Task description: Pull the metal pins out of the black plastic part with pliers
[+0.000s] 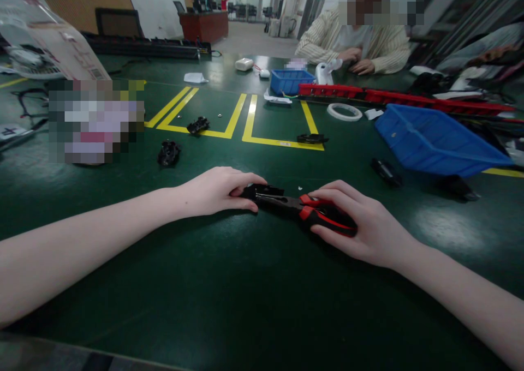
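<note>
Red-and-black pliers sit in the right hand, fingers curled round the handles, thumb below. Left hand has thumb and index finger closed in a narrow pinch on a small black part, right at the fingertips, between the two hands. Plier nose reaches the part; can't tell if the jaws bite it or just lie against it. Step in hand looks like working the part with the pliers. Next move probably calls for a firm left pinch and a controlled right-hand squeeze, fingertips clear of the nose.

Just beyond the right fingertips: white fleck. Ahead of the left fingers: two black pieces, one nearer, one farther. Beyond the right fingers: flat black piece. Off right of the right hand: blue bin, dark piece near it.
</note>
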A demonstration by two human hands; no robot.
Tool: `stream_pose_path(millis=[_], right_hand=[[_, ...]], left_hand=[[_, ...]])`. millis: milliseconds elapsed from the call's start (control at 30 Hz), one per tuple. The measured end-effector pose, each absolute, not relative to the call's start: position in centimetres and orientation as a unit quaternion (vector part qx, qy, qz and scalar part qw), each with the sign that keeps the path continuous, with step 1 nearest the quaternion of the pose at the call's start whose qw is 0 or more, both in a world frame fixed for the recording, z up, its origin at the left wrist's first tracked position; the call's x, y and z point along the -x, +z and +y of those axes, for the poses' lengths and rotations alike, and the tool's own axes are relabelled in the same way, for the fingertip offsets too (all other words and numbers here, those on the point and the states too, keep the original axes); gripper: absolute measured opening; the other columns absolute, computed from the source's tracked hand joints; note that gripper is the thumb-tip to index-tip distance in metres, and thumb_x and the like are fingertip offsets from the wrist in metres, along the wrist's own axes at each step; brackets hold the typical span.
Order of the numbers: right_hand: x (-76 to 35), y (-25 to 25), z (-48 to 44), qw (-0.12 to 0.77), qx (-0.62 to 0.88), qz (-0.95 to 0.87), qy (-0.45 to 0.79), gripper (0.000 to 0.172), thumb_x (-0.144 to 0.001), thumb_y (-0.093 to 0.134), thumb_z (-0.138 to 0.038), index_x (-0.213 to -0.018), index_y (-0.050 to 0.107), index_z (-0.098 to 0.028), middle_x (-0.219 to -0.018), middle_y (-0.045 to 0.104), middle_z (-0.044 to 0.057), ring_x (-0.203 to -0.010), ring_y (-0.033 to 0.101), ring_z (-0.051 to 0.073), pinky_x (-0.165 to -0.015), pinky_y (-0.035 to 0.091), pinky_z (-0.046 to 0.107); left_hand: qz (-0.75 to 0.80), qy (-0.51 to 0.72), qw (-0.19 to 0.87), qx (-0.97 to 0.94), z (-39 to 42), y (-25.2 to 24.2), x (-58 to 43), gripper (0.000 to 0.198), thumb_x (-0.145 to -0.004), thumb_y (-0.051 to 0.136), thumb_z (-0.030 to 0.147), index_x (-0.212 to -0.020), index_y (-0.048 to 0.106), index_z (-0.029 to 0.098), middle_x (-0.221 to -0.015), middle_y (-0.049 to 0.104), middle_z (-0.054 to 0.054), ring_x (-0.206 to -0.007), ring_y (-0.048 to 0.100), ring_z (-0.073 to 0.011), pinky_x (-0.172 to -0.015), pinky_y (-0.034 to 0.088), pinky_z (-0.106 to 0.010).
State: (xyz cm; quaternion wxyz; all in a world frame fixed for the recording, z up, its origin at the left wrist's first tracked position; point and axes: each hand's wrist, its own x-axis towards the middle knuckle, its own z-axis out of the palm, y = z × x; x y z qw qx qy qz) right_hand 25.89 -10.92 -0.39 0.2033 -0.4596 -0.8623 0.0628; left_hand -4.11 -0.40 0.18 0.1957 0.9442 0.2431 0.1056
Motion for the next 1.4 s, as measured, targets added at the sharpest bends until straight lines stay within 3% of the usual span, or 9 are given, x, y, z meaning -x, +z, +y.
stream_pose_path(millis=[1400], right_hand=[[-25.74, -0.03, -11.32, 0.208, 0.456, -0.861, 0.085, 0.040, -0.089, 0.065, -0.040, -0.124, 0.056, -0.023, -0.115, 0.062, 0.008, -0.094, 0.066, 0.020, -0.079, 0.058, 0.034]], left_hand=[[0.230, 0.086, 0.155, -0.957, -0.75, 0.37, 4.07, 0.048, -0.091, 0.068, 0.045, -0.130, 0.061, 0.018, -0.071, 0.052, 0.004, -0.068, 0.054, -0.0152, -0.063, 0.036, -0.024]])
